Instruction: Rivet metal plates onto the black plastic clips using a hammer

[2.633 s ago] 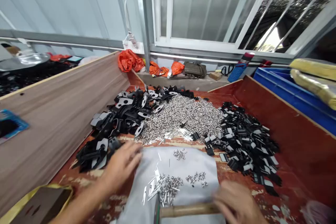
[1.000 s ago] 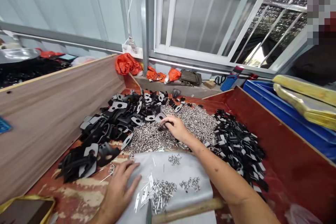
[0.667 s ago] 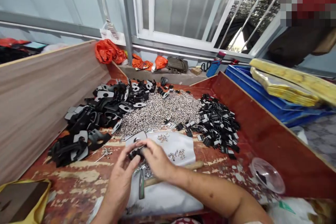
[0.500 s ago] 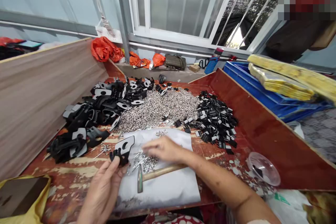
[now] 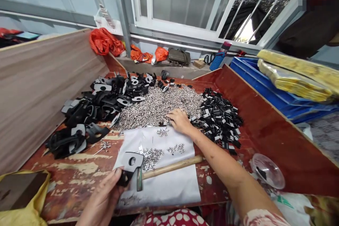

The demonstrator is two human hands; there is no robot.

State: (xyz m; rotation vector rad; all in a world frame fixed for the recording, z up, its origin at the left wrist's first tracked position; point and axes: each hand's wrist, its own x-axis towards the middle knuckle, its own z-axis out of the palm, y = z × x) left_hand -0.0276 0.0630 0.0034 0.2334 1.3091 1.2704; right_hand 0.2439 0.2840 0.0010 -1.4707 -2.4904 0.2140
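Observation:
My left hand grips a black plastic clip piece with a flat grey plate that has a round hole. The piece is held above the white sheet, close to the head of a hammer lying there. My right hand reaches to the front edge of a wide heap of small silver metal pieces. Its fingers are stretched and slightly apart, and I see nothing held in them. On the white sheet, small silver pins lie in a loose pile, with smaller metal bits beside them.
Larger black and grey parts are heaped at left, small black clips at right. A clear plastic bowl sits by the right board. Beyond it stands a blue crate. A yellow bag is at the near left.
My right hand has moved from the pins on the sheet up to the silver heap. My left hand has shifted slightly right, turning the grey plate upward.

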